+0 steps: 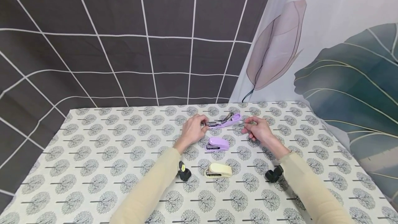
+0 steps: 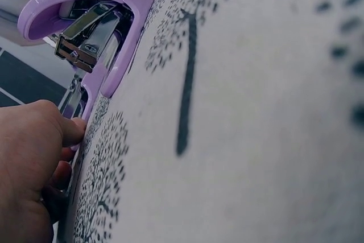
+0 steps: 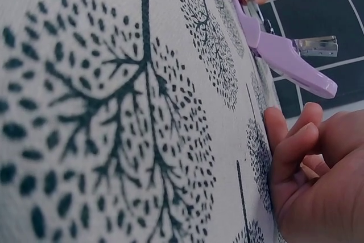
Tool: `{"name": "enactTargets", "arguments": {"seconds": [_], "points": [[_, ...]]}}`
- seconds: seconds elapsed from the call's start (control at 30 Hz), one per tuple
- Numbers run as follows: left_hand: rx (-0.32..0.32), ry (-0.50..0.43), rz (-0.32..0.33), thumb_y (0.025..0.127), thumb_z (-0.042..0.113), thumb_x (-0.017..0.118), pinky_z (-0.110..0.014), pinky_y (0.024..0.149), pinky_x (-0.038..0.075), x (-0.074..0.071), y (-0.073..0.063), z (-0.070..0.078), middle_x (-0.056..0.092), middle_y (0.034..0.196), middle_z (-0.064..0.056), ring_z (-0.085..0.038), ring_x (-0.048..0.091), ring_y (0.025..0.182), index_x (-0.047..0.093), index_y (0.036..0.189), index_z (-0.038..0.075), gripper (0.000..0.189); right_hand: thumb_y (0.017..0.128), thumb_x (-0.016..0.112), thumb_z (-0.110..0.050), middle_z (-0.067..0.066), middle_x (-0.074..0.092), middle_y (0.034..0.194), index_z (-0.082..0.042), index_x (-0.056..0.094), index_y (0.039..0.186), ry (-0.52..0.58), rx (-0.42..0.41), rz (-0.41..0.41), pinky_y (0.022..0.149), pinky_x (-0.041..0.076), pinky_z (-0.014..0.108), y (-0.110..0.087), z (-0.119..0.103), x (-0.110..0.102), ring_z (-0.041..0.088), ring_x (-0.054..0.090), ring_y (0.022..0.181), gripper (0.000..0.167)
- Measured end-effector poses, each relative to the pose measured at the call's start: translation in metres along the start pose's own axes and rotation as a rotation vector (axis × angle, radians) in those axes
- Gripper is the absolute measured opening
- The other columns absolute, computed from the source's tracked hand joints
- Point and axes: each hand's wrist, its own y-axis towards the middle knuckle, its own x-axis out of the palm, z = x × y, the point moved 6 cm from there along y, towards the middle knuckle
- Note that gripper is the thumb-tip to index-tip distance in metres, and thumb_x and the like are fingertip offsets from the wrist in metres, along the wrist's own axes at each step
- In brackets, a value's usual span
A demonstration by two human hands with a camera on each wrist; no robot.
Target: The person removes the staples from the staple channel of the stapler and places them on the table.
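Note:
A purple stapler lies opened out at the far side of the table, its lid swung back and its metal magazine tilted up. My left hand holds its left end, thumb and fingers pinching the base in the left wrist view. Just right of the raised lid, my right hand has its fingers curled, pinching a thin grey strip that resembles a row of staples. In the right wrist view the fingers hide that strip. A second purple stapler, closed, sits nearer to me, between the hands.
A cream stapler lies closest to me, below the closed purple one. The table is covered by a white cloth with tree prints. Behind it hang a dark grid-patterned curtain and a white cloth with leaf prints.

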Motion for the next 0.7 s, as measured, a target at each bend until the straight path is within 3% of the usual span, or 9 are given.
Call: {"name": "enactTargets", "arguments": {"seconds": [0.7], "points": [[-0.008, -0.040, 0.016, 0.090, 0.016, 0.074, -0.041, 0.083, 0.050, 0.0012, -0.0013, -0.0023, 0.065, 0.107, -0.001, -0.020, 0.062, 0.093, 0.068, 0.116, 0.014, 0.026, 0.101, 0.050, -0.001, 0.007, 0.069, 0.075, 0.006, 0.049, 0.128, -0.035, 0.068, -0.002, 0.043, 0.043, 0.020, -0.0005, -0.0032, 0.0003, 0.007, 0.053, 0.049, 0.028]]}}
